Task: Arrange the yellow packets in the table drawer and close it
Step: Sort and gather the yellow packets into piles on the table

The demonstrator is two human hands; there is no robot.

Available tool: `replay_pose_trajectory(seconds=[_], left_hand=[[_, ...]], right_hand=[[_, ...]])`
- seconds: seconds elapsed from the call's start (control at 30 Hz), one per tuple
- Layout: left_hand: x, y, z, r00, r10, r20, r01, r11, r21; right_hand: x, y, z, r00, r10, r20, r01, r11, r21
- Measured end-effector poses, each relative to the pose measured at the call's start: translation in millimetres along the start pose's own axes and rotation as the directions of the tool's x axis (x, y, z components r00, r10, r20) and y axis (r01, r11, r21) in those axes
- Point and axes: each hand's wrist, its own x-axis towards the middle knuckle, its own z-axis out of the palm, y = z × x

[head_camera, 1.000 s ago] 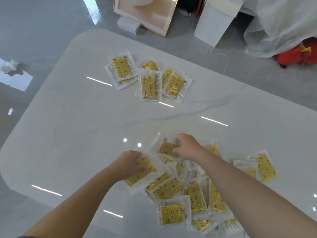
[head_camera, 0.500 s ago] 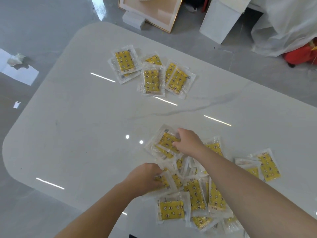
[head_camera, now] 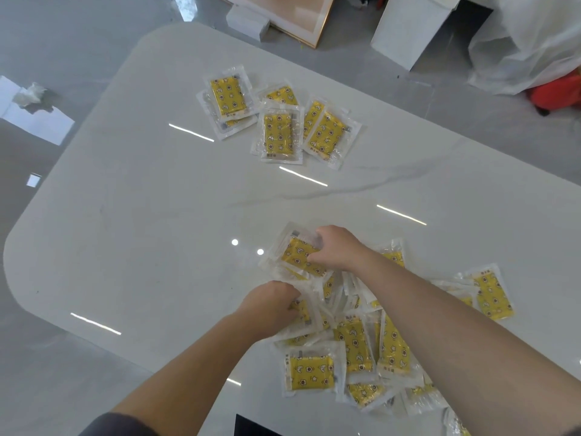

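While both hands work in the near heap of yellow packets [head_camera: 355, 344], I see the right hand [head_camera: 338, 248] at the heap's far edge. Its fingers are curled over the top packet [head_camera: 300, 256] and pinch it against the thumb. The left hand [head_camera: 270, 305] is at the heap's left side, fingers tucked round the clear wrap of a side packet [head_camera: 306, 313]; I cannot tell whether it holds more than one.

The heap lies loose and overlapping on the white surface [head_camera: 141, 215], toward its near edge. The right forearm crosses it and hides several packets. A stray packet [head_camera: 492, 292] lies at the right fringe. A far cluster [head_camera: 278, 133] of packets lies well apart, toward the opposite edge.

A dark rectangle [head_camera: 251, 427] shows at the near edge, and I cannot tell what it is.

On the floor beyond are a gold-framed board [head_camera: 292, 20], a small white block [head_camera: 248, 22], a white box [head_camera: 408, 29], white sheeting [head_camera: 528, 42] and a red object [head_camera: 559, 92]. At left, a crumpled tissue [head_camera: 30, 94] sits on a paper sheet [head_camera: 41, 124].
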Motion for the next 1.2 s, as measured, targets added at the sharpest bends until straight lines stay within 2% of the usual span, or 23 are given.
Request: replay_pose_trajectory(seconds=[0.23,0.43,0.57,0.63,0.7,0.8,0.87,0.97,1.07,1.2], left_hand=[[5,-6,3,0.997,0.067,-0.027,-0.068,0.998,-0.016],[5,-14,3,0.999,0.024,-0.039,-0.028,0.996,-0.087],[-5,-16,-20,0.999,0.008,-0.033,-0.015,0.978,-0.208],[-11,-17,-39,0.999,-0.028,-0.037,0.015,0.951,-0.309],[-12,-18,-63,0.988,-0.126,-0.088,0.080,0.910,-0.408],[-4,-19,-102,0.928,-0.313,-0.201,0.146,0.804,-0.577],[9,-16,-126,0.882,-0.416,-0.220,0.149,0.691,-0.707],[38,-7,-158,0.855,-0.465,-0.228,0.096,0.576,-0.812],[73,10,-187,0.860,-0.446,-0.248,0.057,0.566,-0.822],[111,29,-221,0.873,-0.399,-0.281,0.041,0.635,-0.772]], right_hand=[[3,-5,5,0.995,-0.045,0.093,0.045,0.999,0.000],[0,-4,8,0.993,-0.114,0.010,0.114,0.993,0.009],[-7,-4,-2,0.995,-0.079,-0.062,0.085,0.992,0.096],[-8,-3,-16,0.995,-0.018,-0.098,0.038,0.978,0.204],[-5,-1,-33,0.987,0.047,-0.152,0.010,0.936,0.352],[5,6,-61,0.947,0.189,-0.261,-0.020,0.843,0.537],[11,12,-80,0.910,0.303,-0.282,-0.042,0.746,0.665],[21,22,-102,0.865,0.419,-0.275,-0.044,0.609,0.792],[35,30,-114,0.840,0.471,-0.269,-0.036,0.543,0.839],[54,27,-127,0.816,0.499,-0.293,0.038,0.459,0.887]])
